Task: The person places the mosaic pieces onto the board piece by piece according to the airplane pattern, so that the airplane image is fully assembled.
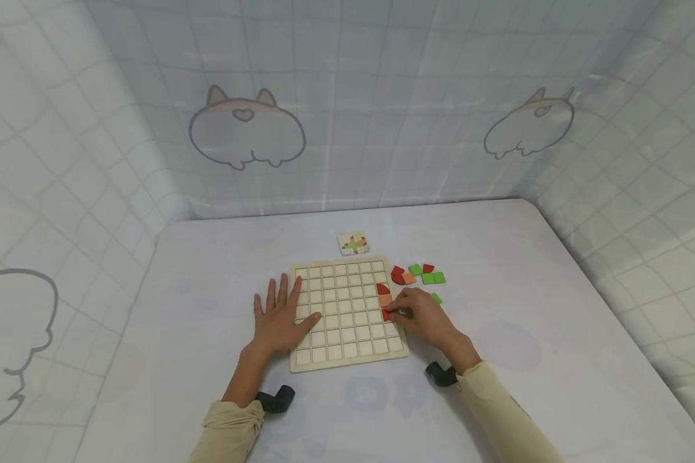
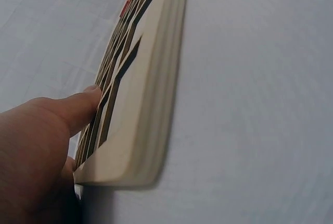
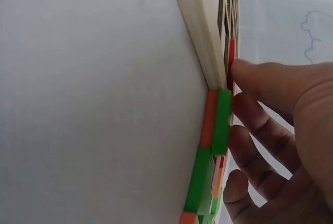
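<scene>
We count one grid board (image 1: 347,319), seven rows by seven columns. On it: two red pieces (image 1: 383,289), one orange piece (image 1: 385,300). Loose off its top-right corner: three red (image 1: 428,268), one orange (image 1: 408,278), three green (image 1: 427,278). More pieces (image 3: 222,122) partly hidden; we can't total those. Also one card (image 1: 353,243), one left hand (image 1: 278,325), one right hand (image 1: 425,314), two sleeves (image 1: 500,405), two black wrist devices (image 1: 276,399), two whole wall cartoons (image 1: 247,138).
</scene>
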Available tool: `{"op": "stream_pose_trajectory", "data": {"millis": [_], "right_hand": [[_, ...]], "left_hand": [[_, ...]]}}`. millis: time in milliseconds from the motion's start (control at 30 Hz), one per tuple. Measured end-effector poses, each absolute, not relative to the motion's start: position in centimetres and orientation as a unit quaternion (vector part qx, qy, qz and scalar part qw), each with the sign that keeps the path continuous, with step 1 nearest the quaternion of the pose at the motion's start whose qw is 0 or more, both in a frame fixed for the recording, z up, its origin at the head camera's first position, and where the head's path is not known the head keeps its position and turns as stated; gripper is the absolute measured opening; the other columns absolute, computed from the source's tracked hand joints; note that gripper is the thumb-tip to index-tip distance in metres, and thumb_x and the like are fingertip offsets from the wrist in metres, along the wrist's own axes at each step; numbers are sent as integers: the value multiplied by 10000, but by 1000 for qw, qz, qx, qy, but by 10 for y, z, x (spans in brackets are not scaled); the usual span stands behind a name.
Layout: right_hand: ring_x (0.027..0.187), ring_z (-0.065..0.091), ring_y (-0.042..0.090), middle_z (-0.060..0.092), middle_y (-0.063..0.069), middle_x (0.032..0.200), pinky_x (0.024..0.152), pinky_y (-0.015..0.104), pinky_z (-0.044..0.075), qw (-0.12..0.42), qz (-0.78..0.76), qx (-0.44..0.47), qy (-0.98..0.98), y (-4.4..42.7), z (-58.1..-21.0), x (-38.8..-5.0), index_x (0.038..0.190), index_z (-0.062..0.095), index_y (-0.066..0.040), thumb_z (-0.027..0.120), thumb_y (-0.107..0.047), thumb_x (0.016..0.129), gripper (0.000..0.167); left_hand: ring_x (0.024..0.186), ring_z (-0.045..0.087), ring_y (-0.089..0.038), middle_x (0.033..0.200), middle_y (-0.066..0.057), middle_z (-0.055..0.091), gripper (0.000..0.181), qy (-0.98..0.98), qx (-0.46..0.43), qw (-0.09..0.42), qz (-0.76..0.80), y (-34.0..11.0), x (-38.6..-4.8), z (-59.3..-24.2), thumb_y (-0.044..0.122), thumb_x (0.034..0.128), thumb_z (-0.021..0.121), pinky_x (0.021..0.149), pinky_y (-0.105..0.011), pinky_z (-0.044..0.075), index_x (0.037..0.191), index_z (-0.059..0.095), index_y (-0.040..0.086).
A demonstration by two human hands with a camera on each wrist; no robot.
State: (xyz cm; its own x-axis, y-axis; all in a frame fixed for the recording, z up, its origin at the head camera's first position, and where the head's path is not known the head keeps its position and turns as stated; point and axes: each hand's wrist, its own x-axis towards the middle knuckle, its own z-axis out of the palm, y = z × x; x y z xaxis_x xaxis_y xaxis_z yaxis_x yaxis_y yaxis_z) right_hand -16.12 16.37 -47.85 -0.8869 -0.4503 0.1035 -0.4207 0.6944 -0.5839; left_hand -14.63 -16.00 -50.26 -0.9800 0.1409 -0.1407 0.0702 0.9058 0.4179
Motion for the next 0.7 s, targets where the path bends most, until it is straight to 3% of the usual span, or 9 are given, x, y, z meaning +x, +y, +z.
{"op": "stream_pose_trajectory", "data": {"millis": [400,700], "right_hand": [[793,522,151,605,-59,845,713,324,480,5,-274,-200,941,184,-474,-165,976,776,-117,819,-153,817,169],[851,546,164,628,-67,871,753,362,492,15,-240,-179,954,194,-472,-167,889,794,-145,813,-191,825,82]], "left_hand": [[1465,-133,-386,1630,-147,-14,898,970,68,69,222,-159,-145,-501,604,936,519,1084,-635,-145,1593,112,148],[1464,-121,-398,1630,-150,2,866,971,70,59,223,-160,-144,-502,593,944,513,1085,-640,-135,1593,139,158]]}}
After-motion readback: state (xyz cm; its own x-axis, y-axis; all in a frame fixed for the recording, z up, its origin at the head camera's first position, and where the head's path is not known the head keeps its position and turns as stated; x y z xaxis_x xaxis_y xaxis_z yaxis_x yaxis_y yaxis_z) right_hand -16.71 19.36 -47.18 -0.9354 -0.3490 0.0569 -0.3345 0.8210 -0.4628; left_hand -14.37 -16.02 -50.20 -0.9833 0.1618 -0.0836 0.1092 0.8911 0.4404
